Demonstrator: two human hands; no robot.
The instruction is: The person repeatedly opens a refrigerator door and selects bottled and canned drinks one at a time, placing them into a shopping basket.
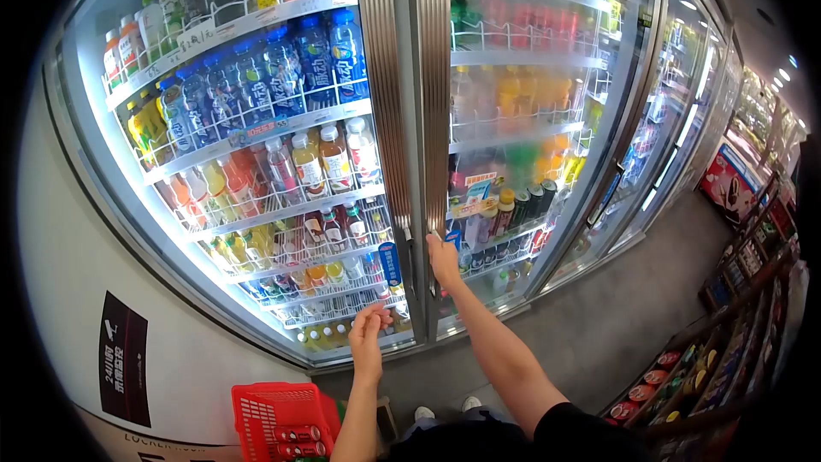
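My right hand (pixel 443 262) is closed around the edge handle of the right cooler door (pixel 437 120), whose glass looks partly fogged. Lower and to the left, my left hand (pixel 369 334) hovers before the left cooler door, its fingers loosely bent and apart, with nothing visible in them. A dark handle (pixel 409 267) of the left door runs between the two hands. Beside my left forearm stands a red shopping basket (pixel 250 415) with red drink cans (pixel 298 434) in it.
Blue-labelled bottles (pixel 282 73) and other drinks fill the lit shelves behind the left glass. More coolers (pixel 663 120) line the wall to the right. A snack rack (pixel 718 359) stands at lower right. A black sign (pixel 124 359) is on the left wall.
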